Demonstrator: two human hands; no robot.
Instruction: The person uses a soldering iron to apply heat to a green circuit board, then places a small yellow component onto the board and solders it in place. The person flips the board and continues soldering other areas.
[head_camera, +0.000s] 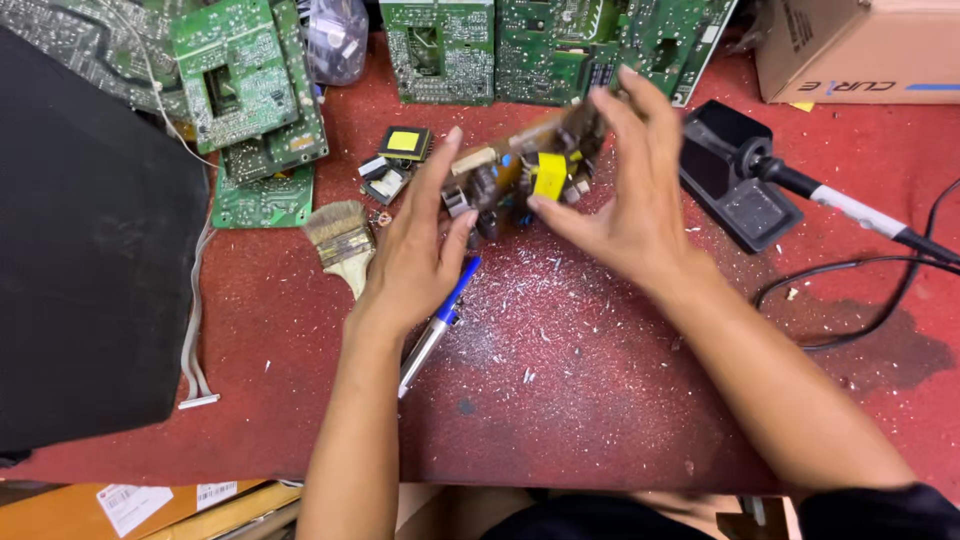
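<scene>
Between both hands, above the red table (600, 400), I hold a small brown circuit board (520, 172) tilted on edge, its component side toward me with a yellow-taped transformer and dark capacitors. My left hand (415, 245) grips its left end with thumb and fingers. My right hand (630, 190) grips the right end, fingers curled over the top edge. A blue and silver desoldering pump (437, 325) lies on the table under my left wrist.
A paintbrush (343, 240) lies left of my left hand. Several green circuit boards (250, 90) are stacked along the back. A soldering iron in its black stand (745, 185) sits right, cable trailing. A large black panel (90, 240) fills the left; a cardboard box (860, 45) sits far right.
</scene>
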